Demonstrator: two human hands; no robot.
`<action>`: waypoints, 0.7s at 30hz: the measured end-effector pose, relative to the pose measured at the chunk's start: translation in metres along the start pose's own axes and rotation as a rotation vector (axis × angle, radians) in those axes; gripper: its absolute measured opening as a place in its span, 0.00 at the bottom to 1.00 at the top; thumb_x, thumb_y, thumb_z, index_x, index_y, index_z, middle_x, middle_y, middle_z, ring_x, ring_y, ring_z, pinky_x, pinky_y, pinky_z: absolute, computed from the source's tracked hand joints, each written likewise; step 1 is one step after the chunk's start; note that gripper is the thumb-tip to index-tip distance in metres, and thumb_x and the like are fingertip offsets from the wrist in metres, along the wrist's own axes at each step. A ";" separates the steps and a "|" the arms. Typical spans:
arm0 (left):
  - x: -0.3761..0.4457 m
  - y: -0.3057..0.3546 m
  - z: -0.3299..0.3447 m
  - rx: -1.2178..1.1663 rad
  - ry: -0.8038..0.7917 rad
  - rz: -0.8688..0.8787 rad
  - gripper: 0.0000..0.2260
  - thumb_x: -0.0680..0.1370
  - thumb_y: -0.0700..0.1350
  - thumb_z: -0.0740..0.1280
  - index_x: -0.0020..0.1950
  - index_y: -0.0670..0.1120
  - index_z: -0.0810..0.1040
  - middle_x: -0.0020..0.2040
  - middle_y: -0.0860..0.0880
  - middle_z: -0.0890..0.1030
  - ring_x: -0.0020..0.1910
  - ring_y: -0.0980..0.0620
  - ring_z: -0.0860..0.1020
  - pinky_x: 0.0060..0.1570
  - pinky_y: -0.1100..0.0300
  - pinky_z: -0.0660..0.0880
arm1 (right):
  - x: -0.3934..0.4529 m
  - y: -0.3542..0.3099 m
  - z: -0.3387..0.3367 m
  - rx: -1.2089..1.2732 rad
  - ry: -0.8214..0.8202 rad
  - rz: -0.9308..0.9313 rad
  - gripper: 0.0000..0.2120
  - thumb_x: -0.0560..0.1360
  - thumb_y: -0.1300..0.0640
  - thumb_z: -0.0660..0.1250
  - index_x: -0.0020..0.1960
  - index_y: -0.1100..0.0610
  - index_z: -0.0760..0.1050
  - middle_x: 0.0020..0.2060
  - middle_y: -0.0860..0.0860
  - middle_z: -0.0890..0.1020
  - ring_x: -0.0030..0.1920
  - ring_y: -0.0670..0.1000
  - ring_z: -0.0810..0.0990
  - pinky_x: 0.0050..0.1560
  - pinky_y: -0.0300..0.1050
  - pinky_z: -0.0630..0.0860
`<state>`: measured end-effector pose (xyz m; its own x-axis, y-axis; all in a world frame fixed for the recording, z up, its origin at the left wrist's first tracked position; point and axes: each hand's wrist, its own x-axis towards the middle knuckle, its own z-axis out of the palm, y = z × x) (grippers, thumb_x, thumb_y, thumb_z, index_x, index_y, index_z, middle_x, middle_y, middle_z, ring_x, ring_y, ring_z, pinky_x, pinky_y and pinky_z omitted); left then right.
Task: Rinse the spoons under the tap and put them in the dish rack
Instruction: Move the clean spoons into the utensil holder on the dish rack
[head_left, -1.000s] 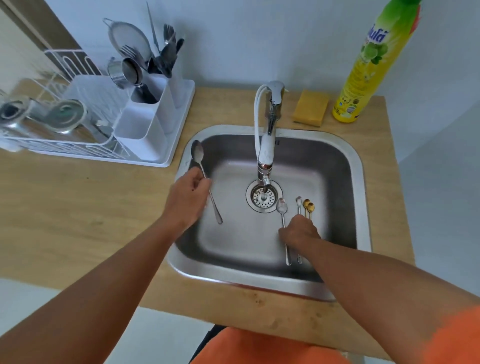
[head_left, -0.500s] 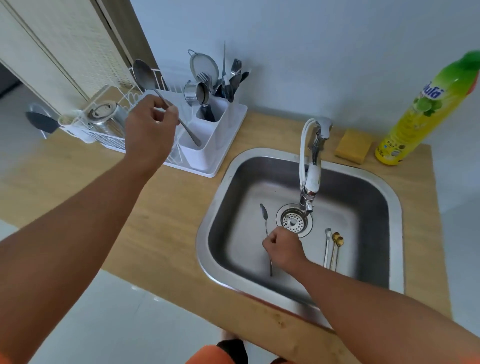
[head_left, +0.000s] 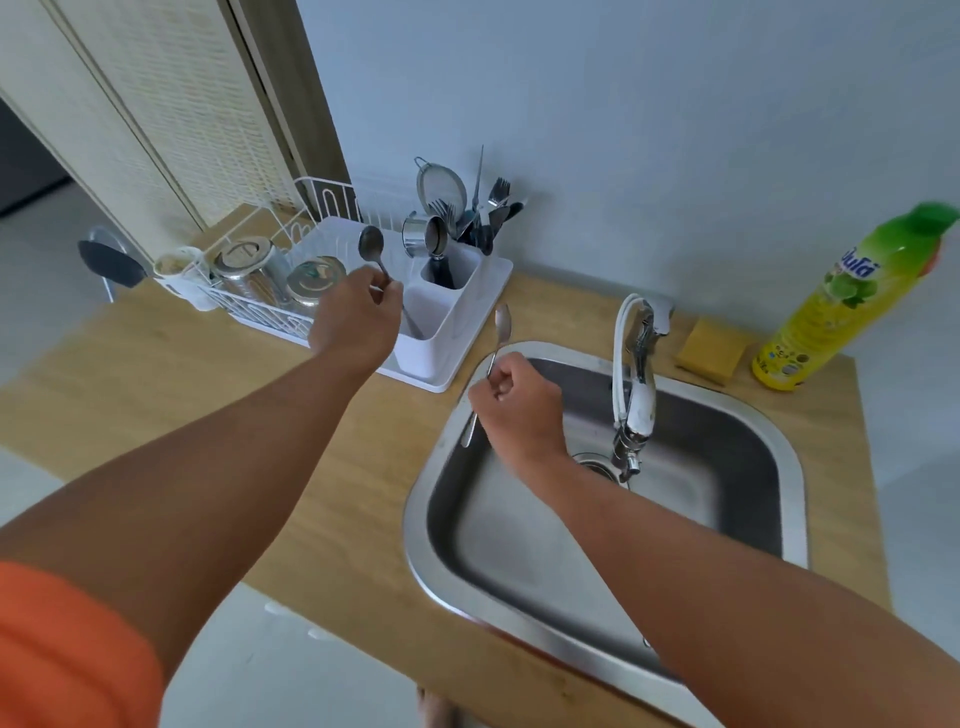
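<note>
Mid-task. Left hand pinches a large spoon by its handle over the white cutlery holder of the dish rack, not yet dropped in. Right hand, fingers curled, grips a small spoon at the sink edge. Tap looks off, though blur obscures it. Other spoons aren't visible.

Sleeve: orange, short, on left upper arm
Forearms: bare, no watch or rings seen
Right sleeve: out of frame, probably same orange
</note>
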<state>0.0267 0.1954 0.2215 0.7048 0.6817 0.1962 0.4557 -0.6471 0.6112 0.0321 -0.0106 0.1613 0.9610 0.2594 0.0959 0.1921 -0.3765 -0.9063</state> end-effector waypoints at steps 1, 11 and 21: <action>-0.002 -0.003 0.004 0.007 -0.019 -0.011 0.11 0.81 0.56 0.65 0.51 0.50 0.82 0.49 0.48 0.86 0.50 0.42 0.82 0.45 0.53 0.73 | 0.007 -0.011 0.000 0.002 0.020 -0.034 0.07 0.72 0.59 0.69 0.39 0.55 0.72 0.27 0.44 0.74 0.31 0.44 0.72 0.34 0.35 0.67; -0.024 -0.018 0.020 0.001 -0.127 -0.125 0.12 0.81 0.54 0.68 0.54 0.47 0.81 0.50 0.45 0.84 0.52 0.41 0.82 0.53 0.46 0.79 | 0.082 -0.088 -0.008 0.014 0.092 -0.202 0.04 0.78 0.58 0.68 0.44 0.55 0.75 0.35 0.49 0.84 0.37 0.50 0.80 0.42 0.45 0.75; -0.058 -0.040 0.039 -0.103 -0.214 -0.227 0.13 0.78 0.60 0.68 0.49 0.50 0.76 0.45 0.49 0.82 0.46 0.45 0.80 0.45 0.51 0.76 | 0.099 -0.081 0.016 -0.020 -0.004 -0.106 0.06 0.79 0.59 0.67 0.43 0.56 0.75 0.36 0.54 0.85 0.40 0.56 0.83 0.45 0.50 0.80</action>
<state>-0.0112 0.1686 0.1551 0.6952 0.7099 -0.1127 0.5642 -0.4417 0.6976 0.1090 0.0597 0.2381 0.9343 0.3023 0.1891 0.2965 -0.3641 -0.8829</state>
